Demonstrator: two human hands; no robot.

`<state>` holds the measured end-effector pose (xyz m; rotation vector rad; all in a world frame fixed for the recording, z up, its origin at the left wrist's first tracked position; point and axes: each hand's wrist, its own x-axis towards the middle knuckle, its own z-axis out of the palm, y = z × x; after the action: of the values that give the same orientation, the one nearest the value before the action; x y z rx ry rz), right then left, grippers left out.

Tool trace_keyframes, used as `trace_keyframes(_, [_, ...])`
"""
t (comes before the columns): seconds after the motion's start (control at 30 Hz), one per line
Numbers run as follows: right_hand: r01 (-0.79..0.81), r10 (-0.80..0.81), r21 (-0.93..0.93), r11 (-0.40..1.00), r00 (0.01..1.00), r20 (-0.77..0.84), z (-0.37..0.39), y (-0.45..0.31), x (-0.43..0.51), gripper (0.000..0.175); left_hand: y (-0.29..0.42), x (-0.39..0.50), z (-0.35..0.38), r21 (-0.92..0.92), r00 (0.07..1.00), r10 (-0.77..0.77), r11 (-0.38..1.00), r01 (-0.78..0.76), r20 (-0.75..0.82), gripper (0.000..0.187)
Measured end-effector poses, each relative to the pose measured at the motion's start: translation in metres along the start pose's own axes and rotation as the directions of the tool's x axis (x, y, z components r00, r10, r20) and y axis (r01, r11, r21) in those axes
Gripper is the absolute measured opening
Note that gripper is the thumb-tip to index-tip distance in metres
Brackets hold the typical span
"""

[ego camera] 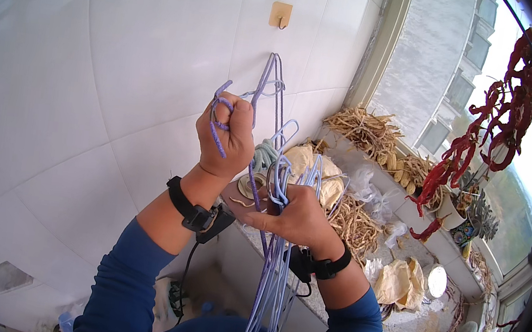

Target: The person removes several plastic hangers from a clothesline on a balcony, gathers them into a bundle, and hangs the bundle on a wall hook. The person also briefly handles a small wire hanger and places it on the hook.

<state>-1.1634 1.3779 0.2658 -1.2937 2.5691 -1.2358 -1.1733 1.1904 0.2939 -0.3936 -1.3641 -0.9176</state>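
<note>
My left hand (pixel 230 134) is closed in a fist around a purple coated-wire clothes hanger (pixel 216 130), whose curled wire shows around the fingers. Long purple wires (pixel 263 78) rise beside that fist to a narrow bend against the tiled wall. Lower and to the right, my right hand (pixel 297 214) grips a bundle of light blue and purple wire hangers (pixel 270 291) near their hooks. Its thumb points left across a purple wire. The bundle's long loops hang down before my body, and the fingers behind it are partly hidden.
An adhesive hook (pixel 281 16) is fixed to the white tiled wall (pixel 170 54). Dried bean pods (pixel 356 224), plastic bags (pixel 368 183) and a coil of pale green rope (pixel 264 156) lie on the counter to the right. Strings of dried red chilies (pixel 518 102) hang by the window.
</note>
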Motion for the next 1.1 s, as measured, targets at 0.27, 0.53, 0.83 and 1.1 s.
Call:
trace_keyframes(0.27, [0.096, -0.077, 0.087, 0.992, 0.975, -0.208, 0.011, 0.005, -0.004, 0.029, 0.005, -0.006, -0.007, -0.07, 0.981, -0.094, 0.992, 0.107, 0.17, 0.018])
trace_keyframes(0.53, [0.001, 0.03, 0.176, 0.984, 0.984, -0.177, -0.011, 0.021, -0.017, 0.016, -0.004, 0.009, -0.025, 0.093, 0.959, -0.018, 0.996, -0.009, 0.284, 0.018])
trace_keyframes(0.83, [0.184, -0.166, 0.102, 0.978, 0.972, -0.164, -0.013, 0.031, -0.014, 0.018, 0.006, 0.036, -0.02, 0.224, 0.69, -0.218, 0.971, 0.082, 0.691, 0.014])
trace_keyframes(1.1, [0.11, -0.087, 0.067, 0.992, 0.956, -0.28, -0.022, 0.038, -0.021, 0.023, 0.007, 0.045, -0.037, 0.323, 0.561, -0.401, 0.916, 0.237, 0.724, 0.007])
